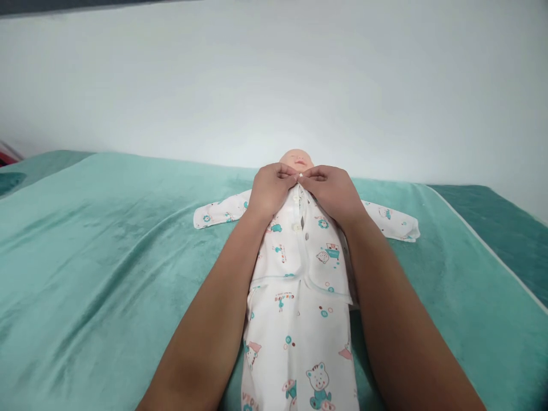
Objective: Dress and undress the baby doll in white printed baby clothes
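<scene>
A baby doll (297, 157) lies on its back, its head at the far end, wearing a white printed jacket (278, 251) and matching trousers (317, 342). Both my hands are at the jacket's neckline, just below the doll's chin. My left hand (270, 185) pinches the left edge of the collar between thumb and fingers. Opposite it, my right hand (331, 188) pinches the right edge, the fingertips nearly touching. Lower on the front, a pale button (296, 227) shows beside the gap between the two edges. The sleeves stretch out to both sides. My fingers partly hide the collar.
A teal plush blanket (128, 257) with soft folds spreads under the doll. Behind it rises a plain white wall (274, 74). A darker teal cover (492, 222) shows at the right, past a pale edging. Something red (6, 158) sits at the far left edge.
</scene>
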`<state>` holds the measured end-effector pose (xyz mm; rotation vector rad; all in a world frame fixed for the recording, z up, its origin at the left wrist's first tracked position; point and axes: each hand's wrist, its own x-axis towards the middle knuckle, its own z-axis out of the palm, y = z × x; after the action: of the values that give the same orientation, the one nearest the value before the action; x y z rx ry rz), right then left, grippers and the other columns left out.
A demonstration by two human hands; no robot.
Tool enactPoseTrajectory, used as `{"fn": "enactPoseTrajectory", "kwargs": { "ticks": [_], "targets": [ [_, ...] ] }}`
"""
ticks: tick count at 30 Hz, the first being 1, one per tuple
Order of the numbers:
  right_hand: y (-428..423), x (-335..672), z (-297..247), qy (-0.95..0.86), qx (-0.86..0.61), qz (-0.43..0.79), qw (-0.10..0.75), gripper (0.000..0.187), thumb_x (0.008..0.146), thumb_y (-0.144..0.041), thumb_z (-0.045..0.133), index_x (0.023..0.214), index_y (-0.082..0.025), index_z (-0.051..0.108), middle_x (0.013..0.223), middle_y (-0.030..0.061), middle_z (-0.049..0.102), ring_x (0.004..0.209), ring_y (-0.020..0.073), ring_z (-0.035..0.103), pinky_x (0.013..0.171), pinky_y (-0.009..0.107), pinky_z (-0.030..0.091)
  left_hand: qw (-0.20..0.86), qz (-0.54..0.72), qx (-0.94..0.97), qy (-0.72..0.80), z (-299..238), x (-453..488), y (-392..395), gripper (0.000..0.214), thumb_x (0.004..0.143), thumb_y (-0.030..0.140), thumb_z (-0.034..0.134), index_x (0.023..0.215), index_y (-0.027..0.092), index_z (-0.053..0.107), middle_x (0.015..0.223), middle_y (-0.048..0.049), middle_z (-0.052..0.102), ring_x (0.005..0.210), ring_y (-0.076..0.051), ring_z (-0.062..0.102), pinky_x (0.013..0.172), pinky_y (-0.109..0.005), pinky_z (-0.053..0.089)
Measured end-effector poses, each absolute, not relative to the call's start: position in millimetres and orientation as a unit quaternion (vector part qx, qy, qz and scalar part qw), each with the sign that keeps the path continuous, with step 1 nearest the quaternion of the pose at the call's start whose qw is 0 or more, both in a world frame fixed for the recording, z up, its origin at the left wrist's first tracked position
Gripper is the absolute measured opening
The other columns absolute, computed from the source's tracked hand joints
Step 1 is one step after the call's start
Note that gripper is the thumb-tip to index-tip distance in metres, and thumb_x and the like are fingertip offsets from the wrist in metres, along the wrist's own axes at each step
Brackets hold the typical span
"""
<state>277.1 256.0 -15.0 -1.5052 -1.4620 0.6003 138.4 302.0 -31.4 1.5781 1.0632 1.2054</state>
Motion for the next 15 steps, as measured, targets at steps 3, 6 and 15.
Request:
{"fn": "enactPoseTrajectory", "kwargs": {
  "ticks": [3, 6, 15],
  "targets": [
    [254.8, 276.0, -14.0, -0.611, -0.622, 0.227, 0.435, 0.017, 0.082, -0.034, 0.066, 0.087, -0.018, 0.069, 0.085, 0.0045, 0.072, 0.076, 0.0174, 0.062, 0.069, 0.030, 0.045, 0.432, 0.479, 0.630, 0.432, -31.2, 137.9, 301.1, 0.009, 0.078, 0.014, 0.065, 0.085, 0.016, 0.070, 0.085, -0.0057, 0.075, 0.077, -0.015, 0.067, 0.073, -0.029, 0.051],
    [253.9, 274.2, -13.2, -0.622, -0.634, 0.206, 0.410, 0.013, 0.082, -0.030, 0.066, 0.089, -0.019, 0.067, 0.085, 0.0041, 0.071, 0.076, 0.0180, 0.062, 0.069, 0.030, 0.044, 0.440, 0.477, 0.633, 0.423, -32.2, 136.8, 301.0, 0.011, 0.080, 0.015, 0.065, 0.090, 0.017, 0.069, 0.087, -0.0060, 0.076, 0.079, -0.017, 0.069, 0.077, -0.031, 0.052],
    [252.3, 273.6, -10.8, -0.652, -0.640, 0.190, 0.359, 0.013, 0.081, -0.023, 0.059, 0.093, -0.021, 0.063, 0.088, 0.0045, 0.070, 0.076, 0.0196, 0.061, 0.066, 0.030, 0.042, 0.424, 0.466, 0.625, 0.461, -26.3, 138.4, 297.0, 0.016, 0.073, 0.025, 0.074, 0.087, 0.019, 0.070, 0.093, -0.0077, 0.076, 0.087, -0.021, 0.068, 0.076, -0.032, 0.053]
  ]
}}
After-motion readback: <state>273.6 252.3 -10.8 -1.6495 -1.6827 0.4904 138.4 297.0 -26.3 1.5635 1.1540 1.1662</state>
